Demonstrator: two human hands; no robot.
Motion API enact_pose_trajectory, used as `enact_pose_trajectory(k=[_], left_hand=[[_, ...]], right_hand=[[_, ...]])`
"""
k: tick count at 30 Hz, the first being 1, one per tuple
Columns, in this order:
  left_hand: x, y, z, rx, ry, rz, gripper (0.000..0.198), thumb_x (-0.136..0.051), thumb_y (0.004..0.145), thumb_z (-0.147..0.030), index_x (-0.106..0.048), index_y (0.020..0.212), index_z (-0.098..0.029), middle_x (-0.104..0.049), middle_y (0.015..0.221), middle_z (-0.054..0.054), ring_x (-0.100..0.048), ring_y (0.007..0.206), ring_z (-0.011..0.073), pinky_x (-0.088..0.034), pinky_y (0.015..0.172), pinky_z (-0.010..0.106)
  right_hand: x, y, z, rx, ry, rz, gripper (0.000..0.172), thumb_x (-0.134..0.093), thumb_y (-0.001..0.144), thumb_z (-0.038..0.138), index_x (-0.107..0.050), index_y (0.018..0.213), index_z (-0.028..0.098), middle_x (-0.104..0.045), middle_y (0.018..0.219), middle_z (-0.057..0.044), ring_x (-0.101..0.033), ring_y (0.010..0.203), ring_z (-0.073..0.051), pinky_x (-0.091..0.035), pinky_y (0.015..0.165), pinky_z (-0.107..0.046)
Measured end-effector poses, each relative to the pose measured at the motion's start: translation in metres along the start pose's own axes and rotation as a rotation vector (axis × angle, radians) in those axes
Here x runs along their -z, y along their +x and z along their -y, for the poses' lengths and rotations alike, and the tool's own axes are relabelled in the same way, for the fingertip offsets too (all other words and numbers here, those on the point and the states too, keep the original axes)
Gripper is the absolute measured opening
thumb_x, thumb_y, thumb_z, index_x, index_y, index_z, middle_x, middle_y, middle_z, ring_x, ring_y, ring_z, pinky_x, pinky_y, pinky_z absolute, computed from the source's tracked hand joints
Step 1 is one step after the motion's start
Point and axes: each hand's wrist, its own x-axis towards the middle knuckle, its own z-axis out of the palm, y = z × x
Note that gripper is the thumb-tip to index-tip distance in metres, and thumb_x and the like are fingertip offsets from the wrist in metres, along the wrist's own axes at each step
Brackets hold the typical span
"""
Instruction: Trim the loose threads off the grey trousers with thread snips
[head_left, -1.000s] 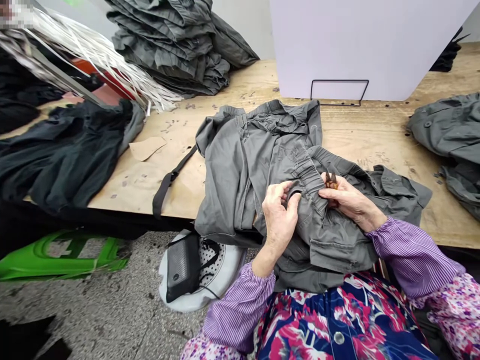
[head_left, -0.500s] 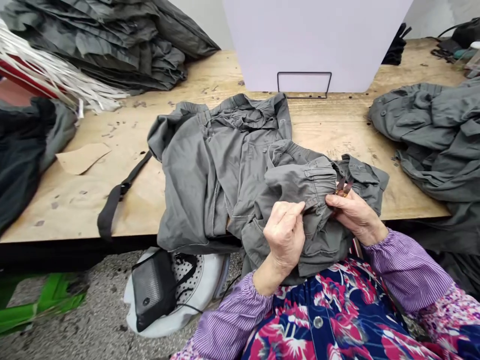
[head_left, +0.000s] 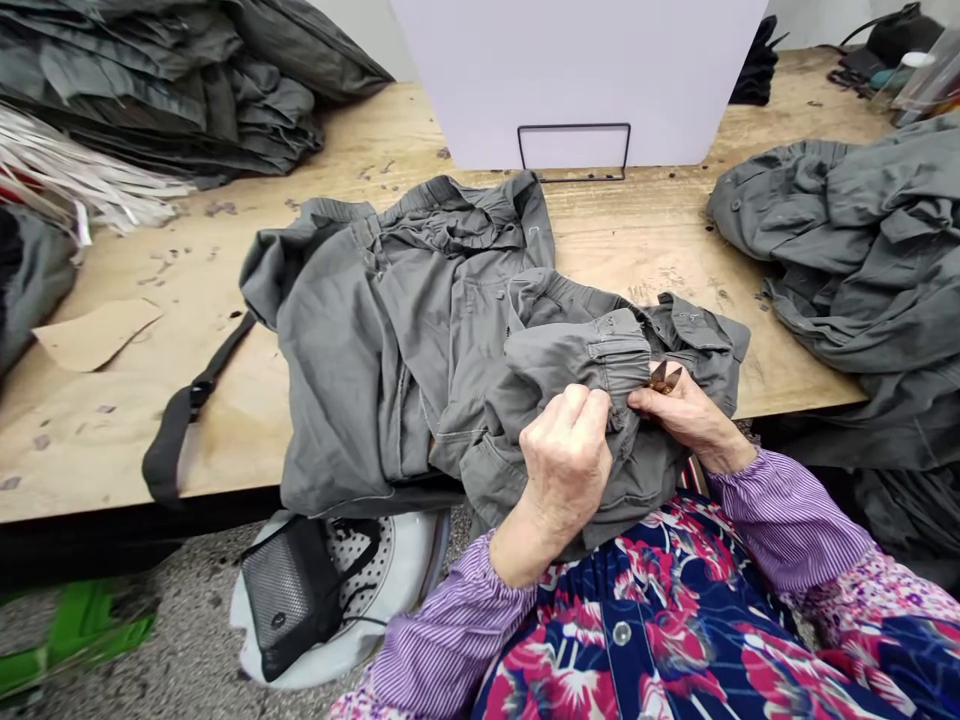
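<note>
A pair of gray work pants (head_left: pixel 379 335) is lying on a wooden table (head_left: pixel 637 240), and part of it is hanging over the table's front edge toward the person. A gathered stretchy cuff (head_left: pixel 619 355) is sitting on top of the pile of cloth. The person's left hand (head_left: pixel 566 465) is curling its fingers and pinching the gray cloth just below the cuff. The right hand (head_left: pixel 686 415) is reaching in from the other side and holding small snips (head_left: pixel 664 377) with brown tips. The tips are poking up right beside the cuff's end, and the fingers are mostly wrapped around the snips.

A purple striped sleeve (head_left: pixel 787 520) is covering the right arm, and flowery blue clothes (head_left: pixel 622 640) are showing on the person's lap. A black strap (head_left: pixel 187 400) is lying on the table and hanging off its edge. A tan paper piece (head_left: pixel 94 335) is lying near it. More gray clothes are sitting in a big stack (head_left: pixel 172 90) at the far left and a loose heap (head_left: pixel 862 250) on the right. A white board (head_left: pixel 577 70) with a black wire stand (head_left: pixel 574 150) is standing at the back. Down on the floor, a black bag (head_left: pixel 289 595) is resting on a round white seat (head_left: pixel 412 570).
</note>
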Motion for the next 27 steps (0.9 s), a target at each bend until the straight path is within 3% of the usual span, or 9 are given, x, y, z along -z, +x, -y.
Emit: enact_pose_trajectory(k=[3, 6, 8, 13, 19, 24, 25, 27], left_hand=[[-0.004, -0.007, 0.003, 0.054, -0.131, -0.089, 0.016, -0.042, 0.085, -0.006, -0.049, 0.077, -0.017, -0.056, 0.070, 0.002, -0.056, 0.070, 0.0111, -0.046, 0.066, 0.021], [-0.004, -0.014, 0.005, 0.137, -0.223, -0.053, 0.006, -0.051, 0.085, -0.021, -0.047, 0.087, -0.017, -0.058, 0.082, 0.005, -0.057, 0.078, 0.0135, -0.048, 0.067, 0.024], [-0.004, -0.017, 0.005, 0.187, -0.208, -0.021, 0.018, -0.059, 0.081, -0.024, -0.047, 0.092, -0.017, -0.058, 0.083, 0.004, -0.058, 0.077, 0.0143, -0.048, 0.065, 0.025], [-0.008, -0.023, 0.002, 0.236, -0.154, -0.070, 0.016, -0.057, 0.076, -0.009, -0.047, 0.085, -0.018, -0.055, 0.074, 0.000, -0.056, 0.070, 0.0123, -0.046, 0.061, 0.023], [-0.013, -0.027, 0.001, 0.193, -0.152, -0.140, 0.018, -0.052, 0.075, -0.004, -0.047, 0.084, -0.019, -0.054, 0.072, 0.000, -0.054, 0.066, 0.0112, -0.046, 0.060, 0.023], [-0.016, -0.030, 0.001, 0.173, -0.163, -0.204, 0.020, -0.052, 0.074, -0.002, -0.047, 0.085, -0.018, -0.054, 0.072, -0.001, -0.053, 0.066, 0.0104, -0.047, 0.061, 0.022], [-0.016, -0.031, 0.001, 0.175, -0.173, -0.215, 0.021, -0.053, 0.074, -0.002, -0.047, 0.086, -0.018, -0.054, 0.073, 0.000, -0.054, 0.066, 0.0103, -0.047, 0.060, 0.021], [-0.017, -0.033, 0.001, 0.169, -0.201, -0.240, 0.023, -0.055, 0.073, -0.002, -0.048, 0.088, -0.018, -0.056, 0.075, 0.000, -0.055, 0.067, 0.0104, -0.047, 0.060, 0.021]], right_hand=[[0.003, 0.000, -0.007, 0.003, 0.008, -0.019, 0.031, -0.071, 0.067, 0.043, -0.053, 0.065, 0.018, -0.043, 0.056, 0.004, -0.034, 0.049, -0.007, -0.032, 0.047, -0.021], [0.007, -0.001, -0.008, 0.015, -0.094, -0.007, 0.034, -0.062, 0.075, 0.049, -0.050, 0.068, 0.018, -0.042, 0.058, 0.004, -0.034, 0.049, -0.007, -0.030, 0.045, -0.021], [0.009, -0.004, -0.003, 0.073, -0.305, -0.030, 0.035, -0.054, 0.080, 0.053, -0.051, 0.076, 0.018, -0.046, 0.063, 0.002, -0.040, 0.053, -0.009, -0.034, 0.050, -0.022], [0.010, -0.020, 0.019, 0.389, -1.049, -0.250, 0.041, -0.038, 0.089, 0.051, -0.046, 0.109, 0.015, -0.059, 0.087, -0.008, -0.055, 0.077, -0.019, -0.042, 0.068, -0.029], [-0.002, -0.030, 0.036, 0.493, -1.523, -0.007, 0.018, -0.038, 0.092, 0.029, -0.050, 0.095, 0.016, -0.060, 0.085, -0.007, -0.054, 0.078, -0.019, -0.037, 0.065, -0.029], [-0.003, -0.025, 0.035, 0.525, -1.593, 0.103, 0.021, -0.038, 0.093, 0.028, -0.053, 0.083, 0.017, -0.056, 0.070, -0.004, -0.050, 0.067, -0.016, -0.031, 0.059, -0.028], [-0.001, -0.022, 0.033, 0.527, -1.542, 0.063, 0.021, -0.038, 0.093, 0.028, -0.053, 0.083, 0.017, -0.057, 0.070, -0.004, -0.051, 0.067, -0.016, -0.032, 0.060, -0.027], [0.005, -0.015, 0.027, 0.480, -1.351, -0.136, 0.018, -0.042, 0.091, 0.030, -0.054, 0.087, 0.017, -0.060, 0.076, -0.005, -0.053, 0.070, -0.016, -0.035, 0.063, -0.027]])
